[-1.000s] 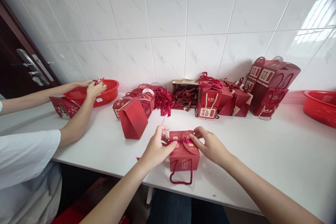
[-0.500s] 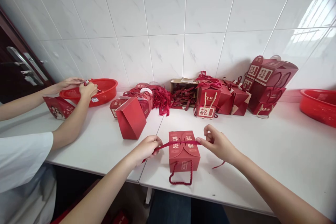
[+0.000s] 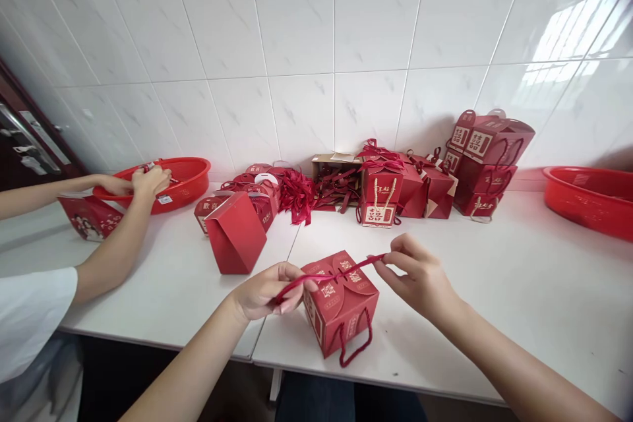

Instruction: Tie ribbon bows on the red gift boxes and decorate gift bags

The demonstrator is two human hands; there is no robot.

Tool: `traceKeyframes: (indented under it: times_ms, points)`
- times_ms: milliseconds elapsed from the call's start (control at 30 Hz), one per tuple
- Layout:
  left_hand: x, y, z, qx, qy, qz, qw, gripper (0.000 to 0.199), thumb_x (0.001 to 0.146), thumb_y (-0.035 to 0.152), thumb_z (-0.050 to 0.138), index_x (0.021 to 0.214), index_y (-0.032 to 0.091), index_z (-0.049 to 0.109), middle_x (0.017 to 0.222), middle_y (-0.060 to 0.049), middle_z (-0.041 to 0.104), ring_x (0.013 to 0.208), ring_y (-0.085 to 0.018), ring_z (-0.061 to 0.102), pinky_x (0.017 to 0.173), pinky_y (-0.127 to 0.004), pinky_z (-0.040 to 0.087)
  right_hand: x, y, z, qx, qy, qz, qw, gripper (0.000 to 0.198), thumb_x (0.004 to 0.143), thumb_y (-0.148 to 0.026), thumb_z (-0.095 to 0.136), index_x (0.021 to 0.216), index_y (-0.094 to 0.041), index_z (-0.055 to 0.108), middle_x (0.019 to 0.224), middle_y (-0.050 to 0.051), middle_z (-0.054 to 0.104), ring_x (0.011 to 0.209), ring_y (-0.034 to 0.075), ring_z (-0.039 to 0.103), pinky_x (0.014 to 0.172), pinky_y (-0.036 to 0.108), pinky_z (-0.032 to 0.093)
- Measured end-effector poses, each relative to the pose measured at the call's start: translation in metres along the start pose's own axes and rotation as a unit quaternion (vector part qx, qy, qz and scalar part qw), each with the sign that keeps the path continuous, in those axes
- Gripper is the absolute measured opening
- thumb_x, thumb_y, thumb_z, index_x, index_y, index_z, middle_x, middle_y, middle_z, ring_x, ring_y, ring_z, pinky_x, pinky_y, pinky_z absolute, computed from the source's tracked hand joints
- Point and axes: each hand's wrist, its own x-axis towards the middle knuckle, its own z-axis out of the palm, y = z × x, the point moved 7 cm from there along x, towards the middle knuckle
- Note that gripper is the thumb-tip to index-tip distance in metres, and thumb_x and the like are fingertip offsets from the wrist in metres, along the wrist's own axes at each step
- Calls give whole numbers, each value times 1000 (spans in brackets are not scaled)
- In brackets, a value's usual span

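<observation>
A red gift box (image 3: 341, 316) with gold lettering sits turned at an angle on the white table, its twisted rope handle (image 3: 357, 346) hanging at the front. Across its top runs a dark red ribbon (image 3: 357, 268), passing through the slots where the curved flaps meet. My left hand (image 3: 274, 290) is closed on the ribbon's left end, beside the box's left edge. To the upper right of the box, my right hand (image 3: 413, 270) pinches the other end between thumb and fingers. The ribbon is stretched between both hands.
A plain red box (image 3: 236, 234) stands left, before a ribbon heap (image 3: 295, 194). Behind are an open carton of ribbons (image 3: 339, 188) and stacked red boxes (image 3: 487, 165). Red baskets (image 3: 588, 204) stand at both ends. A co-worker's hands (image 3: 148, 181) work over the left basket.
The box has turned and tilted its front toward the right. Both hands still hold the ribbon, now pulled on a slant, right end higher. The view has shifted slightly right.
</observation>
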Motion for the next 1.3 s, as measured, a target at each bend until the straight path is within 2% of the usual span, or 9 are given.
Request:
traceKeyframes:
  times_ms: [133,300,467,600,767,933,1067,1133,1300]
  points:
    - [-7,12,9,-57,72,66,994,26,72,44,73,77,19,71,44,6,41,39,-5,30,42,-21,18,7,-1,-15,30,86,-14,996,15,86,-17,59,73,-21,64,75,5,54,64,15,57,53,28,47]
    - [-17,36,33,-85,134,138,978,22,78,41,69,83,20,73,51,5,43,45,-5,31,47,-22,22,19,-5,-11,144,79,57,985,17,87,-17,58,71,-19,63,74,4,54,57,12,51,45,26,40]
    - [-25,53,50,114,248,187,944,23,84,32,59,96,19,75,63,1,53,51,-8,37,49,-24,29,28,-18,-6,197,77,80,974,18,87,-18,54,74,-19,65,77,5,55,62,14,54,52,27,44]
    - [-33,63,59,308,332,275,848,26,82,16,51,91,19,76,85,-5,58,65,-13,54,59,-25,44,29,-20,11,264,8,107,959,24,88,-31,58,71,-20,71,76,5,56,64,14,56,54,27,46]
    - [-33,56,55,377,374,268,804,30,83,14,49,99,22,73,104,-8,60,65,-12,58,59,-26,51,23,-3,32,333,-57,248,908,33,74,-51,72,65,-19,74,71,3,54,56,12,48,49,26,40]
    - [-29,51,61,453,375,269,763,33,85,17,51,111,26,69,118,-9,60,69,-14,63,67,-30,56,21,-9,50,350,-138,261,889,22,70,-39,77,63,-19,72,74,1,55,58,11,48,53,26,41]
    - [-25,43,62,522,381,255,719,40,86,13,45,115,28,68,132,-9,56,69,-15,64,62,-31,54,19,-11,70,347,-221,255,875,10,69,-20,70,61,-18,64,80,1,56,63,11,50,58,25,42]
    - [-23,42,60,518,353,265,733,39,88,13,43,113,28,69,130,-10,56,70,-14,63,64,-30,54,20,-10,78,363,-260,250,859,12,68,-15,66,58,-17,58,80,-1,53,64,10,49,58,24,41]
    - [-15,50,56,425,205,300,829,33,91,13,44,105,26,70,109,-7,59,82,-14,63,72,-26,53,26,-12,81,369,-319,196,851,12,66,-11,59,59,-18,50,78,-2,49,64,10,46,60,24,39]
